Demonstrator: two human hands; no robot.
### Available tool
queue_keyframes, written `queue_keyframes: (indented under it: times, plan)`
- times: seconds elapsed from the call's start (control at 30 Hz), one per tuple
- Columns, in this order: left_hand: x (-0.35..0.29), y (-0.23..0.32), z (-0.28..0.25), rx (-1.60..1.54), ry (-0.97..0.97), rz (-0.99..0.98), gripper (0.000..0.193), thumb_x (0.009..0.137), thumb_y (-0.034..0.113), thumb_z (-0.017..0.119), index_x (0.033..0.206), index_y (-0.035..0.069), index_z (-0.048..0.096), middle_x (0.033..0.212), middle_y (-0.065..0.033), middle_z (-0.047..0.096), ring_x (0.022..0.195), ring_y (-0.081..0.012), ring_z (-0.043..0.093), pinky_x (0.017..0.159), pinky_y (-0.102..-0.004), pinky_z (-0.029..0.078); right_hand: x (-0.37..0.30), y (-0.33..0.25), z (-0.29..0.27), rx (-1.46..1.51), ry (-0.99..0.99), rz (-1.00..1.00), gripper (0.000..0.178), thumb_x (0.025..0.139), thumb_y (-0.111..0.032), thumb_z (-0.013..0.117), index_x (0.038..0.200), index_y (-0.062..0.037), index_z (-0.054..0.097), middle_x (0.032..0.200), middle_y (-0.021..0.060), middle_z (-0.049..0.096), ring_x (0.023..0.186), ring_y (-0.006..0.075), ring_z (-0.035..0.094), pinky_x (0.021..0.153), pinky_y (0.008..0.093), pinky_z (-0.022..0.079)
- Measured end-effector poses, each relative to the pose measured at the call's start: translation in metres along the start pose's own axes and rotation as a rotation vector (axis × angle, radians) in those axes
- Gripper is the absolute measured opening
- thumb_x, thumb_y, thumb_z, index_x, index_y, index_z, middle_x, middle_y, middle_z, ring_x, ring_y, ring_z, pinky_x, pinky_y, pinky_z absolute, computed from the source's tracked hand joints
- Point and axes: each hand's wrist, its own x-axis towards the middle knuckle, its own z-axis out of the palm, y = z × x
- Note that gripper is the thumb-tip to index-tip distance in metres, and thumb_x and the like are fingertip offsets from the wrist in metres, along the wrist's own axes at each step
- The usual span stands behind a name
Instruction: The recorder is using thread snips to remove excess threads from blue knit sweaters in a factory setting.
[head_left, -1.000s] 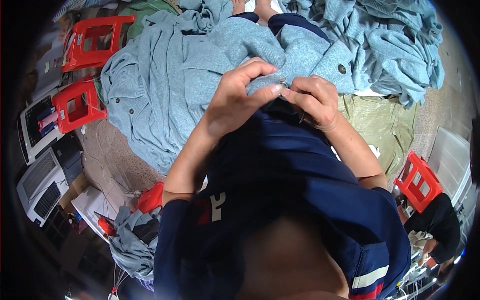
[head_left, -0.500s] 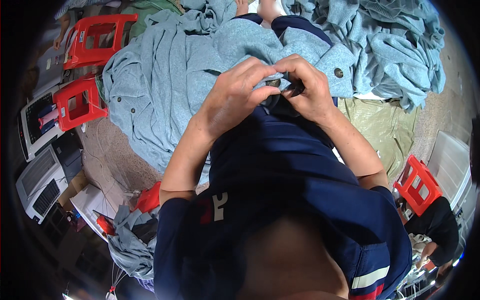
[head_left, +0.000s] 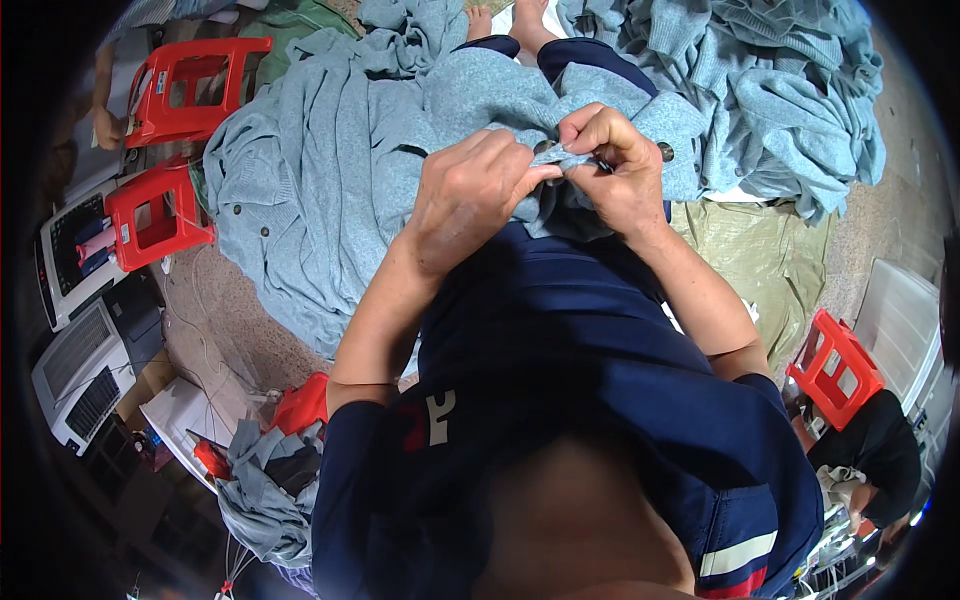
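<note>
A light blue knitted cardigan [head_left: 490,85] with large dark buttons lies across my lap and legs. My left hand [head_left: 468,195] pinches a folded edge of it between thumb and fingers. Close beside it, my right hand [head_left: 625,180] grips the same edge with thumb and forefinger. Something dark shows within the right hand's curled fingers; its kind is too hidden to tell. One dark button [head_left: 543,147] peeks out between the two hands, and another button [head_left: 667,152] is just right of my right hand.
More blue knitwear [head_left: 300,160] is heaped at left, with another pile [head_left: 800,110] at far right. Red plastic stools [head_left: 160,215] stand at left, and one red stool [head_left: 835,370] at right near a person in black [head_left: 880,460]. A greenish sheet [head_left: 765,260] covers floor at right.
My right thumb and fingers have shifted on the cardigan's edge, and the fabric between my hands has turned, hiding more of the button. At far left, another person's hand has moved down.
</note>
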Motion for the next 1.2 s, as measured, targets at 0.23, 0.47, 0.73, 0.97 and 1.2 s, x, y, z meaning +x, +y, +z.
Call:
queue_keyframes:
  times: [0.23,0.47,0.73,0.97,1.2]
  plan:
    - [0.004,0.005,0.005,0.186,0.085,0.008,0.014,0.077,0.013,0.071,0.077,0.006,0.06,0.068,-0.006,0.052,0.064,-0.0225,0.055,0.059,-0.034,0.041,0.0,-0.006,0.0,-0.412,-0.022,-0.194,0.027,0.064,0.012,0.066,0.082,-0.0036,0.053,0.085,0.0058,0.059,0.07,0.0157,0.059,0.057,0.0265,0.046]
    - [-0.022,-0.031,-0.012,0.054,-0.074,-0.174,0.013,0.077,0.017,0.072,0.079,0.006,0.064,0.073,-0.0069,0.058,0.07,-0.0238,0.057,0.063,-0.0328,0.04,-0.014,-0.002,-0.052,-0.943,-0.294,-0.116,0.032,0.066,0.0,0.071,0.093,-0.009,0.056,0.101,0.0064,0.055,0.078,0.0243,0.062,0.063,0.0344,0.051]
    - [-0.052,-0.059,-0.049,-0.243,-0.133,-0.496,0.017,0.079,0.011,0.071,0.077,0.002,0.058,0.072,-0.0019,0.055,0.073,-0.0138,0.052,0.069,-0.0268,0.039,-0.021,0.006,-0.086,-0.733,-0.167,0.134,0.033,0.069,0.014,0.061,0.098,-0.0016,0.061,0.094,0.0102,0.063,0.088,0.024,0.064,0.074,0.0308,0.051]
    - [-0.041,-0.055,-0.066,-0.319,-0.225,-0.641,0.023,0.076,0.015,0.074,0.078,0.001,0.056,0.075,-0.0025,0.054,0.075,-0.0139,0.051,0.071,-0.026,0.04,-0.001,-0.012,-0.086,-0.669,-0.153,-0.01,0.025,0.077,0.011,0.058,0.098,-0.0016,0.063,0.089,0.0079,0.062,0.078,0.0182,0.061,0.069,0.0261,0.047]
    - [-0.056,-0.092,-0.061,-0.247,-0.267,-0.567,0.024,0.086,0.022,0.068,0.087,0.0,0.059,0.084,-0.0043,0.055,0.081,-0.0147,0.053,0.075,-0.0272,0.042,-0.002,-0.012,-0.089,-0.684,-0.345,0.07,0.029,0.072,0.012,0.061,0.098,-0.0013,0.063,0.085,0.0077,0.062,0.078,0.018,0.062,0.071,0.028,0.048]
